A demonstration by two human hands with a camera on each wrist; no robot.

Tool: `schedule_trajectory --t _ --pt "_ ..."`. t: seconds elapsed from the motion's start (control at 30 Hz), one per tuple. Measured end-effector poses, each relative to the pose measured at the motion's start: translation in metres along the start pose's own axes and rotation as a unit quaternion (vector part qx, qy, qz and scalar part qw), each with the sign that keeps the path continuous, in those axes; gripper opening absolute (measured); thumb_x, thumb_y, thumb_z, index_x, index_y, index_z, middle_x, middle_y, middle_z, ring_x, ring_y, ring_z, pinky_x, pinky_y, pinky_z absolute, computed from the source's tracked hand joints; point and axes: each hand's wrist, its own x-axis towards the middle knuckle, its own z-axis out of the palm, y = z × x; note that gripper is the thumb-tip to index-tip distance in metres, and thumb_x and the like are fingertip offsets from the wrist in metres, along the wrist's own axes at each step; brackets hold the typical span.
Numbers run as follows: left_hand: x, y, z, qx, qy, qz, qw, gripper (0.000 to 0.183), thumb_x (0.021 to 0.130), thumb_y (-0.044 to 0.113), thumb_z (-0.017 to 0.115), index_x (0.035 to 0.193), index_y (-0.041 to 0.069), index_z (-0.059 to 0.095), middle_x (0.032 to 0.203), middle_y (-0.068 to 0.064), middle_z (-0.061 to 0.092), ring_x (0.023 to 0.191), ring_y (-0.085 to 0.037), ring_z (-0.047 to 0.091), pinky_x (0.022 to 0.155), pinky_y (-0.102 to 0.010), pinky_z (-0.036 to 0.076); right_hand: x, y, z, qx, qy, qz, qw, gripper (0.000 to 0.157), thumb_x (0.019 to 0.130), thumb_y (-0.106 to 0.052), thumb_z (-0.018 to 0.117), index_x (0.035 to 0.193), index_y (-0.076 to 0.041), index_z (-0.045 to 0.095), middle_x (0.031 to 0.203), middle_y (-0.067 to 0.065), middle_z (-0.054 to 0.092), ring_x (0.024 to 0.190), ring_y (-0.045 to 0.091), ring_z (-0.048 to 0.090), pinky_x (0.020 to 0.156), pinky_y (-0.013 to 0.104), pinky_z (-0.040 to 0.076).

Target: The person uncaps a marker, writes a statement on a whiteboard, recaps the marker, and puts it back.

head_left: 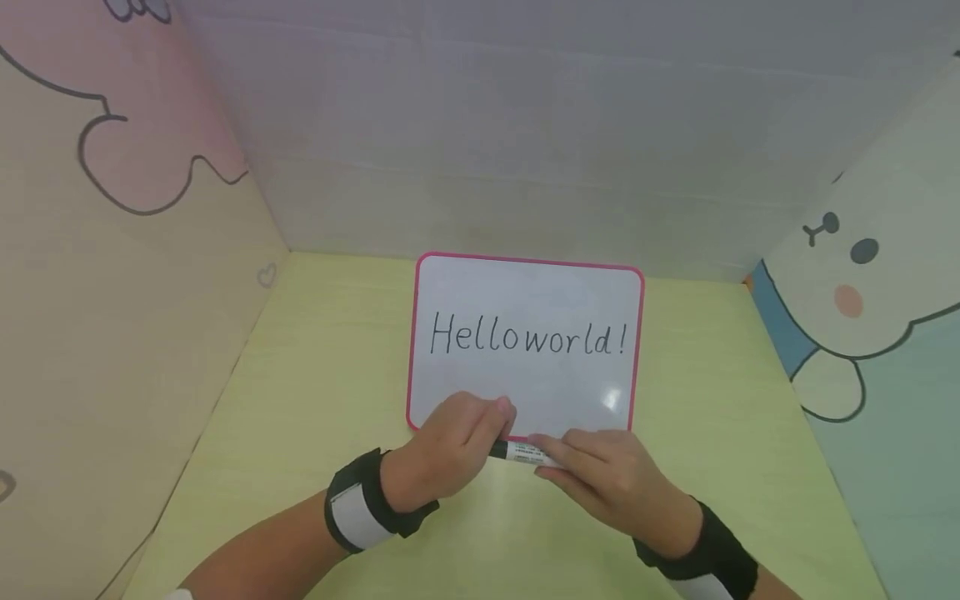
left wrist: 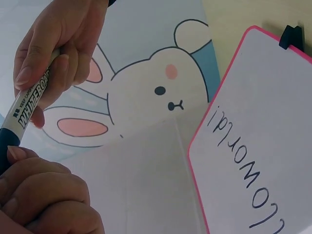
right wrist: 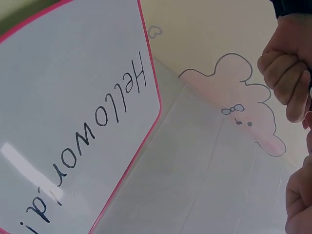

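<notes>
Both hands are on a whiteboard marker (head_left: 528,453), white with lettering and a dark cap. My left hand (head_left: 450,446) has its fingers curled round the cap end (left wrist: 9,144). The white barrel (left wrist: 30,105) is pinched between the thumb and fingers of my right hand (head_left: 611,475). Just beyond the hands lies a pink-edged whiteboard (head_left: 525,383) with "Helloworld!" written across it in dark ink. The left hand overlaps the board's near edge in the head view. In the right wrist view the marker is mostly hidden by the hands.
The whiteboard lies on a pale yellow-green table (head_left: 330,350). A dark clip (left wrist: 292,38) sits on the board's edge. Behind stands a plain pale wall (head_left: 510,125), with cartoon-printed panels (head_left: 112,333) at either side.
</notes>
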Motion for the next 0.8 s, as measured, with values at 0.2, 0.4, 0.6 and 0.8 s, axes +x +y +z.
schedule_trajectory --t 0.2,0.4,0.6,0.8 --pt "-0.004 -0.005 0.005 -0.023 -0.008 -0.021 0.9995 0.045 0.102 0.018 0.029 0.061 0.011 0.048 0.051 0.009 0.033 0.044 -0.003 0.031 0.042 -0.018 0.025 -0.002 0.0 0.004 0.022 -0.006 0.002 1.0 0.031 0.095 -0.026 0.056 0.097 0.001 0.07 0.064 -0.005 0.055 0.049 0.003 0.044 0.047 0.004 0.03" --pt "-0.008 -0.01 0.01 -0.005 0.0 -0.017 0.9998 0.045 0.101 0.018 0.031 0.059 0.013 0.045 0.051 0.01 0.03 0.045 -0.002 0.029 0.043 -0.018 0.024 -0.01 -0.002 0.01 0.037 0.004 0.019 0.999 0.033 0.095 -0.027 0.057 0.098 0.003 0.07 0.071 -0.002 0.062 0.053 0.004 0.048 0.05 0.004 0.035" --pt "-0.008 -0.014 0.013 0.011 -0.015 -0.015 0.9997 0.045 0.101 0.018 0.033 0.058 0.014 0.045 0.05 0.012 0.029 0.043 -0.001 0.027 0.042 -0.017 0.022 -0.019 -0.004 0.017 0.043 0.022 0.033 0.998 0.03 0.094 -0.026 0.059 0.096 0.002 0.069 0.069 -0.003 0.059 0.055 0.003 0.046 0.051 0.006 0.037" --pt "-0.009 -0.017 0.011 0.08 -0.042 0.037 0.9952 0.039 0.099 0.021 0.039 0.061 0.017 0.044 0.052 0.012 0.031 0.046 0.0 0.028 0.043 -0.015 0.022 -0.031 -0.006 0.012 0.05 -0.025 0.092 0.994 0.028 0.095 -0.029 0.057 0.104 -0.004 0.068 0.075 -0.006 0.062 0.06 0.003 0.049 0.056 0.007 0.04"
